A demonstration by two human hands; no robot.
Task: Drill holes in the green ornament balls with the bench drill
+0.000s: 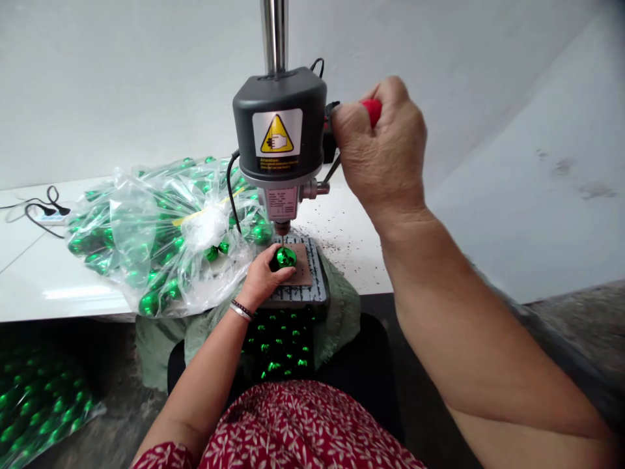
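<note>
Head view: green ball [286, 259] sits under the drill press [279, 124], on a brown board [305, 270] laid over the machine's base [318, 286]. Ball round, glossy, mirror-like; bright green with dark reflections and pale highlights. Thin bit comes down from the chuck [282, 228] at the ball's top; whether it has entered the surface, cannot tell. Left hand [261, 280] has the ball pinched, thumb on the near side, fingers on the far left side, clamped on it. Dark beaded bracelet and a silvery bangle at that wrist. Right hand [388, 153], raised beside the motor housing, has its fingers curled closed round a red knob [372, 113]. Writing: white label [277, 140] on the dark housing, yellow triangle with a pictured hand; beneath it, "Attention:" in yellow, the smaller lines under that too fine to read with confidence. Pale plate [282, 203] lower down on the grey head carries several rows of small print, mostly illegible. Base surface pale with repeated dark marks, not readable as words. Left of the press, clear plastic bag [146, 228] bulging with similar green balls; dark shavings [336, 251] scattered on the white tabletop [88, 296] to the right.
</note>
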